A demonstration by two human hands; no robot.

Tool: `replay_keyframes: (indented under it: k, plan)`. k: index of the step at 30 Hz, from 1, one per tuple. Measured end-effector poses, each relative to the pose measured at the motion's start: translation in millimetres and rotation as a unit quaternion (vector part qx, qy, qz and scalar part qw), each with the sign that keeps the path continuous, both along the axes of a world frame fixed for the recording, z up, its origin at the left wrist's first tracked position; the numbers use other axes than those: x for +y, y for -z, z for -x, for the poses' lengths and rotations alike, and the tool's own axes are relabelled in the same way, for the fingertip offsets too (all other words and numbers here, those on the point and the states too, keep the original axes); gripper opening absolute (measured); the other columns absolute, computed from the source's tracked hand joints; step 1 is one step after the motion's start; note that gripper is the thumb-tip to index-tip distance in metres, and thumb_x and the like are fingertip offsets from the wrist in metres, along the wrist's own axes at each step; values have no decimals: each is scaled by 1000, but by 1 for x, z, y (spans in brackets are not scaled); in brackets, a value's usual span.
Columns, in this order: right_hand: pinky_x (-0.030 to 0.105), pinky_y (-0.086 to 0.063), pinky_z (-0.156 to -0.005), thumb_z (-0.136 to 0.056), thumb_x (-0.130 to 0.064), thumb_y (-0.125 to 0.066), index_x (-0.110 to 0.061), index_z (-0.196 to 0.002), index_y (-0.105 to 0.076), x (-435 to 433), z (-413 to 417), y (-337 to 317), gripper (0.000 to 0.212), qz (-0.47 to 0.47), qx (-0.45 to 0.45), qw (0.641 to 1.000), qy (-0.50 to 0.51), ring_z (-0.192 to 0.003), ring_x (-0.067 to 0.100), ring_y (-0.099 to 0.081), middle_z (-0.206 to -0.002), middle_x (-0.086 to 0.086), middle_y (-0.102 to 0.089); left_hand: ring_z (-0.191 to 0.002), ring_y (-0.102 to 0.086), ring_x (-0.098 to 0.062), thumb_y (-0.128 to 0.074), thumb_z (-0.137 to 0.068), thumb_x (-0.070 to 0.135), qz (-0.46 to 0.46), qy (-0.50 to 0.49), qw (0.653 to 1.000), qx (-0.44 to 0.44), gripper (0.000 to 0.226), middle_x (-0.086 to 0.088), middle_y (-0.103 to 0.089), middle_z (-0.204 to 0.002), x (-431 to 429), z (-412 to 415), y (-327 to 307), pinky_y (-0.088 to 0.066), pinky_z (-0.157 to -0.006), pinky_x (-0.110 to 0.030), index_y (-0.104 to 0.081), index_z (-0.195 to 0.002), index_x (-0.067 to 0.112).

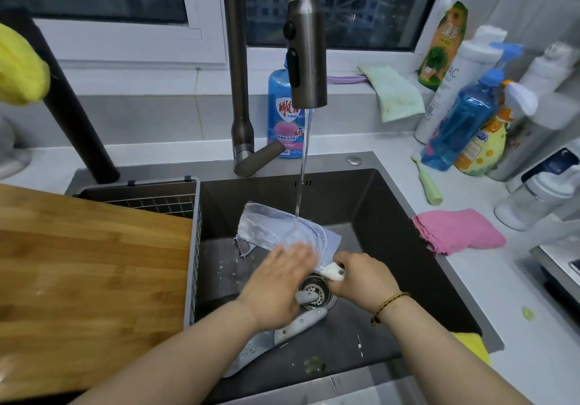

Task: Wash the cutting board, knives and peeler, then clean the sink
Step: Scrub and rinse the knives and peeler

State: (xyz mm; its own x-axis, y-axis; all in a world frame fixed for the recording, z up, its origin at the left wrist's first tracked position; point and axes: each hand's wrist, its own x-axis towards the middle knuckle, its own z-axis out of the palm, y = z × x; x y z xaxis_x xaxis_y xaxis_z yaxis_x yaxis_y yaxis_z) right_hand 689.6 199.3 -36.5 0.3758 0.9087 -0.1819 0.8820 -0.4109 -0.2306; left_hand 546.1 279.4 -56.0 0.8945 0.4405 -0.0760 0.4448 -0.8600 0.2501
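A wide cleaver [276, 228] with a white handle is held flat in the dark sink [392, 216], under water running from the tap [306, 68]. My right hand [361, 279] grips its handle. My left hand [279, 276] lies flat with fingers spread on the blade's near edge. A second white-handled knife [282, 332] lies on the sink floor beneath my left wrist. Another white handle [309, 297] rests across the drain strainer [318, 291]. The wooden cutting board [88, 279] lies over the sink's left side.
A wire drain basket [157, 200] sits behind the board. On the right counter are a pink cloth [458, 230], a pale green brush [430, 188] and several bottles [464, 122]. A blue soap bottle [285, 122] stands behind the tap. A yellow cloth [474, 345] hangs at the sink's near-right rim.
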Motion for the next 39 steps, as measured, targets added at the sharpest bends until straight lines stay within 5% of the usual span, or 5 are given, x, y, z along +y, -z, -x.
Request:
replay_keyframes:
  k: [10, 15, 21, 33, 39]
  plan:
    - [24, -33, -63, -81, -34, -58, -18, -86, -60, -5, 5, -3, 16, -5, 20, 1000, 18, -94, 25, -60, -98, 6, -67, -144, 7, -15, -46, -92, 31, -2, -222, 973, -59, 72, -2, 5, -157, 24, 27, -2, 13, -111, -25, -2, -148, 15]
    - [29, -46, -72, -79, -31, -63, -24, -91, -50, -3, 17, -12, 20, -32, 127, 990, 45, -86, 21, -61, -92, 3, -66, -116, -45, -15, -57, -88, 18, 69, -269, 926, -256, 29, 4, -51, -115, 5, 47, -9, -29, -99, -22, -53, -117, 15]
    - [11, -44, -46, -83, -1, -59, -17, -73, -46, 8, 47, -30, 23, -125, 422, 897, 43, -40, -2, -55, -62, 1, -57, -63, -50, -3, -54, -90, 21, 225, -281, 893, -270, 28, 8, -53, -65, -19, 67, -17, -36, -58, -13, -52, -64, 29]
    - [15, -52, -66, -97, -9, -36, -13, -83, -41, 63, 147, -35, 15, -131, 642, 755, 7, -64, 3, -63, -80, 4, -61, -53, -60, 0, -49, -93, 12, 508, -369, 706, -327, 12, 2, -63, -70, -40, 117, -39, -50, -50, -16, -58, -89, 17]
    - [18, -51, -71, -99, -14, -31, -12, -86, -43, 83, 196, -32, 17, -84, 691, 718, 11, -64, 1, -64, -82, 3, -60, -64, -63, -6, -55, -89, 10, 522, -393, 667, -359, 8, 0, -68, -73, -31, 151, -45, -49, -56, -17, -64, -88, 11]
